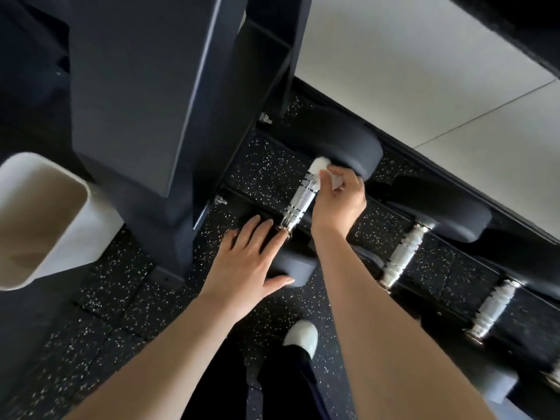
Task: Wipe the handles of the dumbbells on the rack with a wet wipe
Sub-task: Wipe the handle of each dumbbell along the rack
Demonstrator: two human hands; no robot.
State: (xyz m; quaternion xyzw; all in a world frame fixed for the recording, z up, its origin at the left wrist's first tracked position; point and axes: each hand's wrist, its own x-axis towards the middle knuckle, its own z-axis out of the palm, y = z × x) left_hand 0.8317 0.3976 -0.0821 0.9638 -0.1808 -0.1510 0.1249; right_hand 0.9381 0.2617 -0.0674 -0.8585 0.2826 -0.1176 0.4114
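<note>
Head view shows the right grip (339, 204) clamped on a white wet wipe (321, 164). It presses the wipe on the far end of the dumbbell handle (300, 201), just against the dark far head (351, 147). I judge that from this end one pull toward the body can cover the whole metal bar.

Closer to the body than this grip, the left grip (248, 253) lies flat on the near head (298, 266), fingers straight and holding nothing, probably to stop the weight from rolling.

To the right of the right grip, the next handle (403, 253) and a third handle (494, 307) are blurred. The fingers hide how the wipe goes under the bar. To the left, the post of the rack (151, 116) covers what is behind it.
</note>
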